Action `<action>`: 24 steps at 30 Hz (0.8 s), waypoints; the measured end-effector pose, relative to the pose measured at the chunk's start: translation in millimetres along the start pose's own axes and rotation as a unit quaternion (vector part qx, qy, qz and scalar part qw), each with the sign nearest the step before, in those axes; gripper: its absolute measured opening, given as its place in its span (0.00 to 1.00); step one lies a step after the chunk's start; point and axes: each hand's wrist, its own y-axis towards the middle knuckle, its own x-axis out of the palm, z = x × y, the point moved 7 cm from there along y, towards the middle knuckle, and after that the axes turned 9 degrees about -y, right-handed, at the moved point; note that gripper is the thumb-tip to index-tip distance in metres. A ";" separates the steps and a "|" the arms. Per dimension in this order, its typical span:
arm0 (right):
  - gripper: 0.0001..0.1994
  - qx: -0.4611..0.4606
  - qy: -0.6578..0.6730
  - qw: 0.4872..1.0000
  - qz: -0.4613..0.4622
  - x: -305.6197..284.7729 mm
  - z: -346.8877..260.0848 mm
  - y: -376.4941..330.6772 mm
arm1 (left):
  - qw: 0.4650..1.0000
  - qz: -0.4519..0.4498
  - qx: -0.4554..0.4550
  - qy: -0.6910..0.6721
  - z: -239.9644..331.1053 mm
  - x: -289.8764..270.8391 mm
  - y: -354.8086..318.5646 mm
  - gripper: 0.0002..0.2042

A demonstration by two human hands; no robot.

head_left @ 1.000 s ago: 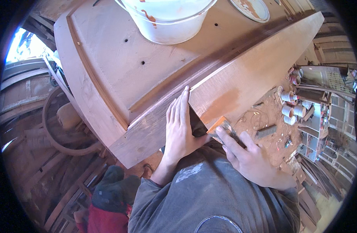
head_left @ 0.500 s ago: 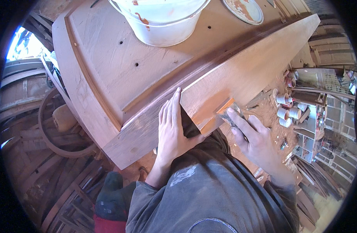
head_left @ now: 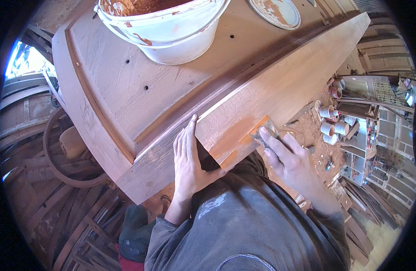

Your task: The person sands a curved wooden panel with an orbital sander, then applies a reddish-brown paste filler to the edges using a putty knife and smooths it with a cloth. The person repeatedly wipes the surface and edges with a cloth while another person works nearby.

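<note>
The left forearm (head_left: pixel 177 210) rises toward 1 o'clock; its left hand (head_left: pixel 186 165) stands flat, long fingers (head_left: pixel 185 144) close together and pointing near 12, thumb (head_left: pixel 214 174) spread toward 3. The right forearm (head_left: pixel 326 201) slants toward 11; the right hand (head_left: pixel 293 163) grips, index finger (head_left: pixel 273 142) reaching toward 10, the others bent.

Woodworking shop with wooden planks (head_left: pixel 366 201)

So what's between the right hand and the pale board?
A scraper, held in the right hand; its orange-smeared edge appears against the board. Head view.
</note>
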 end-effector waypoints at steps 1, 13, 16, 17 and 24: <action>0.25 0.003 0.005 1.000 -0.009 -1.0 0.4 -0.2 | 1.000 -0.002 -0.001 -0.002 0.3 -0.4 0.0 0.60; 0.24 0.000 -0.055 0.998 -0.016 -17.2 8.6 3.3 | 1.000 -0.010 -0.004 -0.006 -0.7 -1.3 1.4 0.59; 0.28 -0.056 -0.130 0.972 -0.189 -35.9 13.8 5.5 | 1.000 0.001 0.002 -0.010 -0.6 -1.8 0.0 0.59; 0.27 -0.122 -0.161 0.951 -0.233 -39.1 -0.6 8.6 | 1.000 0.000 0.000 -0.012 -1.4 -1.7 1.2 0.59; 0.28 -0.319 -0.262 0.858 -0.305 -32.1 -54.2 44.6 | 0.999 -0.035 -0.034 -0.020 0.2 -4.0 4.4 0.60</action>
